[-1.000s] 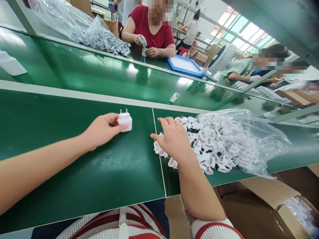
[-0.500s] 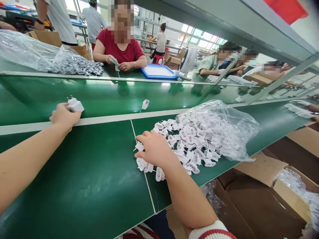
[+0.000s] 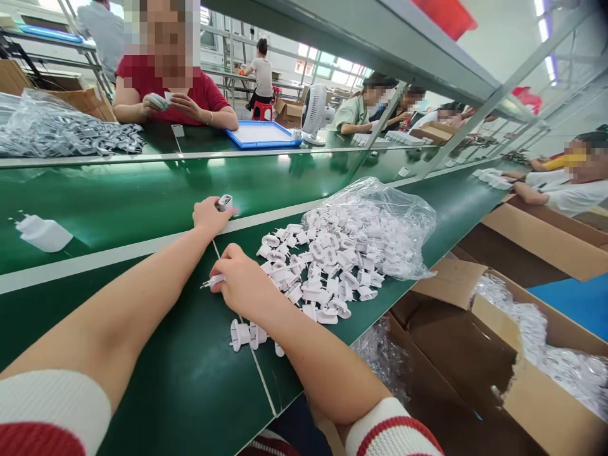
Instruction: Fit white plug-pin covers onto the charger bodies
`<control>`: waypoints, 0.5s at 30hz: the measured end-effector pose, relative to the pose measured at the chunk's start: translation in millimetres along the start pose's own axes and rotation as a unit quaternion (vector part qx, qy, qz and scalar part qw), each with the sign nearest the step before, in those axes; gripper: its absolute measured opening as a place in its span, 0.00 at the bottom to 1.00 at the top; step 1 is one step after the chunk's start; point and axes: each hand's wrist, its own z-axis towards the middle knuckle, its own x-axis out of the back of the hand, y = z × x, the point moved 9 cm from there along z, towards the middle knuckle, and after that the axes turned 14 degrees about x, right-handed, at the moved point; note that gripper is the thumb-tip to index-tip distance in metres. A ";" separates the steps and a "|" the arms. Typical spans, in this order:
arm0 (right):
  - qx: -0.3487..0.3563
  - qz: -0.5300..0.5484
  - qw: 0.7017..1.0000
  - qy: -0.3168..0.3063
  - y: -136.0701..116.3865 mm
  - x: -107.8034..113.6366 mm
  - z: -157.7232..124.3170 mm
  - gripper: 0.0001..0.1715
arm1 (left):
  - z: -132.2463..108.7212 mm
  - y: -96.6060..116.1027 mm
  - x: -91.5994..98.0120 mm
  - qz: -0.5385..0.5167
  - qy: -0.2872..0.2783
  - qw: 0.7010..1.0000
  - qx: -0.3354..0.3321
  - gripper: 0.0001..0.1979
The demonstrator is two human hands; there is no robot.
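Observation:
My left hand (image 3: 211,216) is closed round a white charger housing (image 3: 225,202) on the green belt, its open end facing up. Between the thumb and fingers of my right hand (image 3: 242,278) is a white plug top (image 3: 217,279), its two metal pins pointing left. A white plug charger (image 3: 44,233) with two pins lies on the belt at the far left. To the right of my right hand spreads a pile of white plug tops (image 3: 327,253), partly inside a clear plastic bag (image 3: 408,215). A few loose plug tops (image 3: 240,334) lie below my right wrist.
Across the belt (image 3: 142,196) sits a person in a red shirt (image 3: 213,95), near a blue tray (image 3: 266,144) and a white fan (image 3: 313,114). Open cardboard boxes (image 3: 446,354) stand below the right table edge. A metal shelf (image 3: 361,44) hangs overhead.
My left hand has let go of the plug charger and moved right to the housing. My right hand has lifted a plug top from the pile and moved left. The view has shifted right.

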 end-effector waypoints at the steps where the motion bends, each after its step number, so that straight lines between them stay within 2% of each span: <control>1: 0.001 0.022 0.999 0.028 1.0 4.4 0.4 0.07 | 1.9 -1.0 -1.5 -0.002 -0.005 1.000 0.007 0.26; 2: 0.001 0.036 0.998 0.056 2.3 9.8 1.0 0.07 | 1.1 -3.1 -0.1 -0.004 -0.007 1.000 0.009 0.22; 4: 0.000 0.033 0.994 0.107 4.8 22.0 2.0 0.06 | -10.5 -10.1 10.8 -0.012 -0.007 1.000 0.000 0.20; 6: -0.001 0.007 0.989 0.145 6.4 32.4 2.5 0.05 | -37.2 -21.4 29.8 -0.021 -0.009 0.999 -0.025 0.21; 8: -0.003 0.001 0.985 0.171 7.6 37.4 2.6 0.08 | -77.2 -37.9 52.3 -0.028 -0.025 0.998 -0.053 0.21; 10: -0.010 0.041 0.982 0.186 9.3 36.2 2.4 0.10 | -125.3 -58.2 74.1 -0.031 -0.059 0.995 -0.076 0.22; 13: -0.019 0.165 0.971 0.169 7.1 22.7 3.5 0.07 | -193.5 -90.2 100.0 -0.031 -0.106 0.991 -0.080 0.21; 15: -0.031 0.290 0.948 0.130 1.3 6.2 4.5 0.09 | -224.6 -107.4 111.7 -0.038 -0.117 0.990 -0.070 0.18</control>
